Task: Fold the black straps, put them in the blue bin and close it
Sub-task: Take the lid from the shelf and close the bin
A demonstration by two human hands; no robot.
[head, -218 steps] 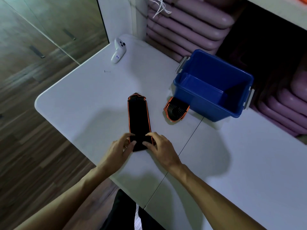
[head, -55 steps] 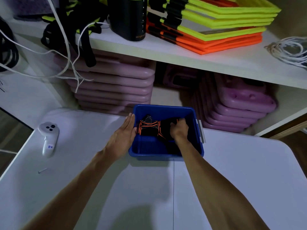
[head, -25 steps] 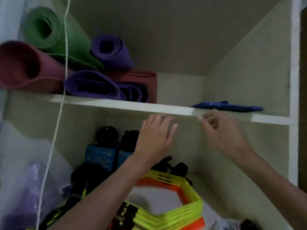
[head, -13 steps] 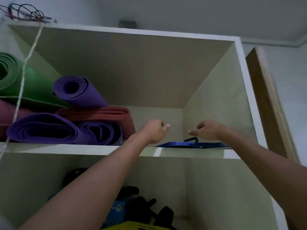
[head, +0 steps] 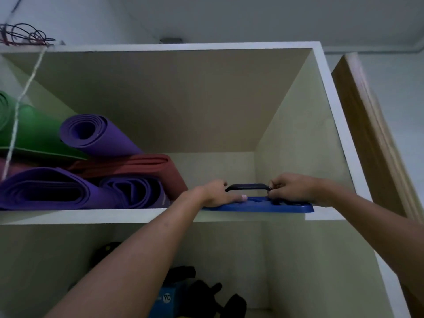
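A flat blue bin lid [head: 259, 206] with a black handle [head: 249, 186] lies on the upper shelf [head: 91, 214] of a cupboard, its front edge over the shelf lip. My left hand [head: 215, 193] rests on the lid's left end, thumb along its top, by the handle's left end. My right hand [head: 291, 189] is closed on the handle's right end and the lid's right part. The blue bin and the black straps are out of view.
Rolled mats, purple [head: 96, 136], green [head: 29, 134] and red [head: 137, 166], fill the shelf's left half. The cupboard's right wall [head: 298, 134] stands close to the lid. Below are black items [head: 211, 294] and a blue box [head: 167, 301]. A white cord [head: 20, 104] hangs at left.
Both hands have reached onto the upper shelf and taken hold of the blue lid; half a second ago they hovered just above it. Earlier the straps went into the bin.
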